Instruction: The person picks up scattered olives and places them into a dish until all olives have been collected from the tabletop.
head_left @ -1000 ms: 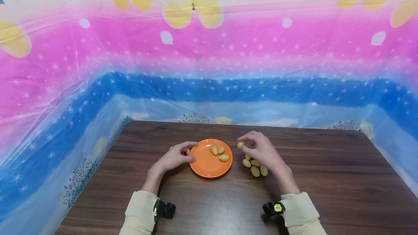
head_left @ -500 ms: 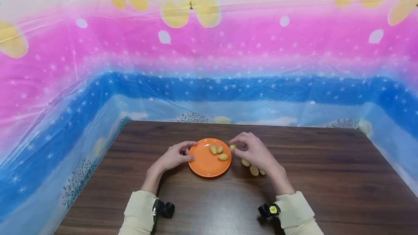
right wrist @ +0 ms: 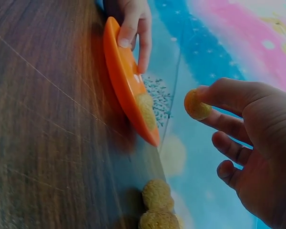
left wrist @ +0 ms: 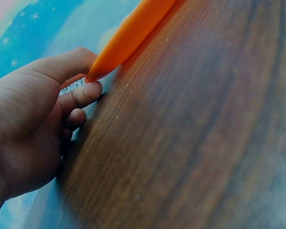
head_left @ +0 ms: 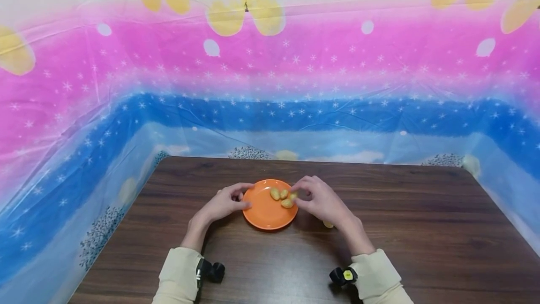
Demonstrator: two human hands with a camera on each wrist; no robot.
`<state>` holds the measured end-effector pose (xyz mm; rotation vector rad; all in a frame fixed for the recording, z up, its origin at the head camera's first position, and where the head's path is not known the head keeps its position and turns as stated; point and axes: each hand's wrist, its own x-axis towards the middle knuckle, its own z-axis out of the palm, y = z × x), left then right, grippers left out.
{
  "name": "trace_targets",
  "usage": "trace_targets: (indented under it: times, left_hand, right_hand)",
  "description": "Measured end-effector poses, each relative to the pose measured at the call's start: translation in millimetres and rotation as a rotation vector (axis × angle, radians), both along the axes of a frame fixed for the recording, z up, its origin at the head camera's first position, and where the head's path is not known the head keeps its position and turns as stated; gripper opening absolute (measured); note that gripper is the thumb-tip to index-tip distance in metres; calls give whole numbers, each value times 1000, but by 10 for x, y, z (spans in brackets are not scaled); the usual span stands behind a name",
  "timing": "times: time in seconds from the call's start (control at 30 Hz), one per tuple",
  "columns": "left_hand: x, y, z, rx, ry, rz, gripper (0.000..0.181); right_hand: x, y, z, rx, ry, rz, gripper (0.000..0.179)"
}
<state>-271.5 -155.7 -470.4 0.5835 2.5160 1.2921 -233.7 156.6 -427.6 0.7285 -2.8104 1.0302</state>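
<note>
An orange plate [head_left: 270,217] lies on the table, with several small yellow-brown oval nut-like pieces [head_left: 275,194] toward its right side. My left hand [head_left: 227,201] pinches the plate's left rim; in the left wrist view the thumb and fingers lie on either side of that rim. At the plate's right edge is my right hand [head_left: 322,198]. Its thumb and fingertip pinch one rough-skinned oval nut [right wrist: 197,104], held above the plate. Beside the plate, more loose nuts [right wrist: 157,194] show in the right wrist view; in the head view the right hand and forearm hide most of them.
Dark wood-grain tabletop [head_left: 422,229] stretches to both sides. A printed pink and blue cloth [head_left: 270,111] hangs behind and around the table. Black wrist cameras [head_left: 342,276] sit at both cuffs, low over the tabletop.
My right hand has moved left with the nut, from beside the plate to over its right rim, and its forearm now covers most of the loose nuts. The left hand stays on the rim.
</note>
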Motion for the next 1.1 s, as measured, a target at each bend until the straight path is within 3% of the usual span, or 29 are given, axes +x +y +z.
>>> trace_targets:
  times: [0.23,0.77,1.1]
  left_hand:
    - [1,-7,-4,0,-4,8,55]
    - [-23,-12,-28,-8,-4,10,55]
    - [-49,-4,-49,-3,2,4,54]
  right_hand:
    - [25,-81,-21,5,-35,11,21]
    - [-13,-162,-156,101,-4,110,22]
    - [-18,-185,-197,137,4,129,20]
